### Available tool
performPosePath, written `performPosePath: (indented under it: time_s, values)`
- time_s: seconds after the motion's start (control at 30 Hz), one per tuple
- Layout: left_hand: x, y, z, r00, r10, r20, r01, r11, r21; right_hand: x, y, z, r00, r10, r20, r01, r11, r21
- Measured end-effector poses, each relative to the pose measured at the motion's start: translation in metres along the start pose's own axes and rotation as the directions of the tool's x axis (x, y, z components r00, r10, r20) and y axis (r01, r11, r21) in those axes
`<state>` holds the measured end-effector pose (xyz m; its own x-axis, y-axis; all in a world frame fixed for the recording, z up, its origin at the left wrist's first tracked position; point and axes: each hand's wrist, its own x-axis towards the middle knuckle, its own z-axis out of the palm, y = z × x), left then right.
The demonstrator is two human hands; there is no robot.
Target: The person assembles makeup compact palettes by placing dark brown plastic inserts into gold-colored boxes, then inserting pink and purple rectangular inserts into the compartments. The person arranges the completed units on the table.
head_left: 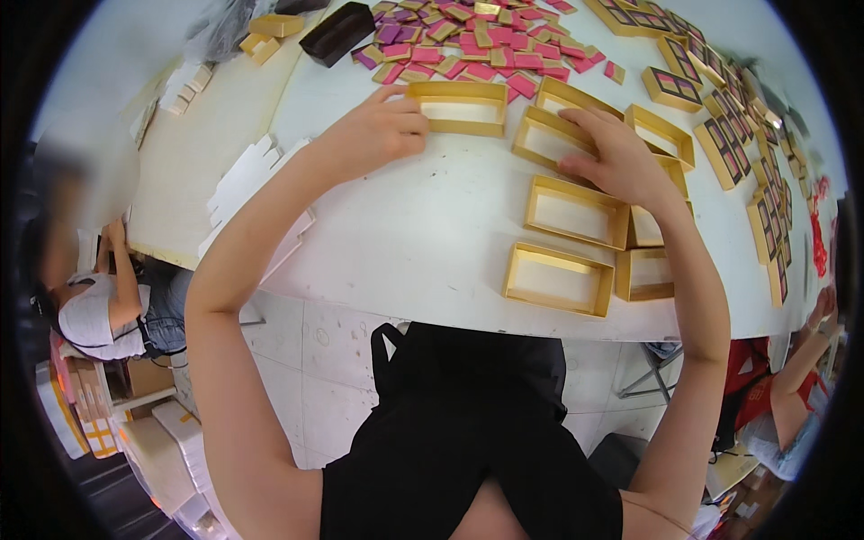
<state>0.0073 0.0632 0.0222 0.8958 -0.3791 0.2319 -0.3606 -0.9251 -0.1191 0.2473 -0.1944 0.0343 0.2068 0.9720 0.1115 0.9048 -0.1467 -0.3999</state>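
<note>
My left hand (398,126) is closed round the left end of an oblong gold box (463,129), open at the top with a pale inside, at the far middle of the white table. To its right, my right hand (616,153) grips the right end of a second open gold box (540,139), thumb near and fingers at the far side. More open gold boxes stand close by, one (576,211) just nearer and another (558,279) by the table's front edge. My right hand and forearm partly hide others.
Pink, purple and gold small blocks (486,45) lie heaped at the back. A black box (337,34) stands left of them. Filled gold boxes (720,148) line the right side. White card pieces (247,189) lie left. A person (108,297) sits at far left, another (787,396) at right.
</note>
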Motion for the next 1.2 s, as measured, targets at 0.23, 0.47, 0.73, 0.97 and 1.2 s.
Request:
performPosePath:
  time_s: [0.23,0.47,0.73,0.97,1.2]
  values:
    - [0.031,0.011,0.007,0.989,-0.017,0.147,0.006,0.997,0.077,-0.005,0.0,-0.025,0.967,-0.189,0.173,0.182,0.982,0.054]
    - [-0.013,-0.029,-0.037,0.985,-0.15,-0.086,0.112,0.931,-0.348,-0.067,-0.005,-0.073,0.988,-0.076,-0.132,0.082,0.996,0.039]
    - [-0.122,-0.22,0.008,0.056,-0.924,-0.379,0.988,-0.002,0.152,-0.149,0.011,-0.084,0.945,0.201,-0.26,-0.169,0.976,0.138]
    - [-0.116,-0.223,-0.027,0.249,-0.808,-0.534,0.967,0.18,0.179,-0.152,-0.019,-0.089,0.94,0.184,-0.287,-0.218,0.972,-0.089]
    - [-0.007,0.1,-0.076,0.781,-0.509,-0.363,0.561,0.826,0.049,-0.04,-0.088,-0.054,0.873,-0.439,-0.21,0.449,0.894,-0.002]
